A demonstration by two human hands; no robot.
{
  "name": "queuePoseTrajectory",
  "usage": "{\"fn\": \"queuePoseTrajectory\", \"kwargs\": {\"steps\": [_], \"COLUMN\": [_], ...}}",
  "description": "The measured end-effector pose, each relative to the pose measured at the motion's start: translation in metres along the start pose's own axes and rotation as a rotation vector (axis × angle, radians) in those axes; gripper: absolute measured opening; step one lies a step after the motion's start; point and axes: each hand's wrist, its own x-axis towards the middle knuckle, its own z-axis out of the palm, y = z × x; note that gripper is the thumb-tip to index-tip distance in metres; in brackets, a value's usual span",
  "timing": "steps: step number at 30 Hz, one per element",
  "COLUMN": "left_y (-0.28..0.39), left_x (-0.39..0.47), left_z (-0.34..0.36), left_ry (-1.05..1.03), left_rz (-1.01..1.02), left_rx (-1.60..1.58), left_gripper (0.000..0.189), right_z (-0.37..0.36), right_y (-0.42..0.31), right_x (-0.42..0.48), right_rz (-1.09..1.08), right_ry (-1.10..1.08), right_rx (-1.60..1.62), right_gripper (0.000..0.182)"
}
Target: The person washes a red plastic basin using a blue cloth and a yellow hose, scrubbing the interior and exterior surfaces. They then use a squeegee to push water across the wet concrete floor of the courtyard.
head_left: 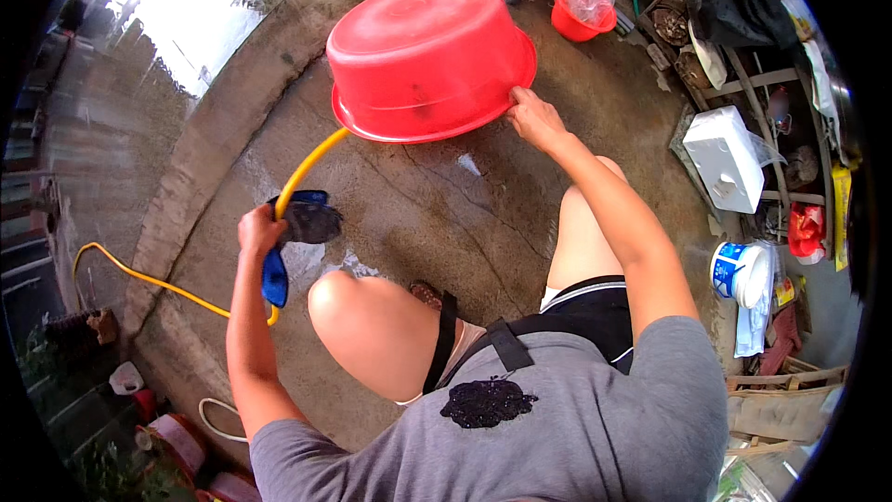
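A red plastic basin [432,35] is tipped in front of me, its outer bottom and side facing me and its inside hidden. My right hand [535,118] grips the near right part of its rim. In my left hand [260,230] is a yellow hose [306,164], which arcs up to the basin's left rim; its end is out of sight behind it. A dark and blue item [310,217], perhaps cloth or footwear, shows beside and behind my left hand. Whether that hand touches it, I cannot tell.
Wet concrete floor [446,223] lies between my knees, with a raised kerb [209,132] on the left. To the right are a white foam box [725,157] and a white bucket [749,275]. A small red pot [578,24] holds clear plastic.
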Motion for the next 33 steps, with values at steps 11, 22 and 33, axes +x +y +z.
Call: {"fn": "queuePoseTrajectory", "kwargs": {"steps": [11, 22, 33], "left_y": [-0.102, 0.039, 0.090], "left_x": [-0.016, -0.089, -0.075], "left_z": [-0.027, -0.039, -0.022], "left_ry": [0.354, 0.548, 0.397], "left_rz": [-0.177, 0.417, 0.889], "left_rx": [-0.961, -0.676, -0.073], "left_gripper": [0.018, 0.024, 0.023], "right_z": [0.086, -0.001, -0.077], "right_y": [0.004, -0.074, -0.048], "right_x": [-0.031, 0.029, 0.029], "right_rz": [0.116, 0.017, 0.471], "right_ry": [-0.570, -0.401, -0.124], "right_rx": [-0.001, 1.265, 2.184], "right_gripper": [0.030, 0.065, 0.046]}}
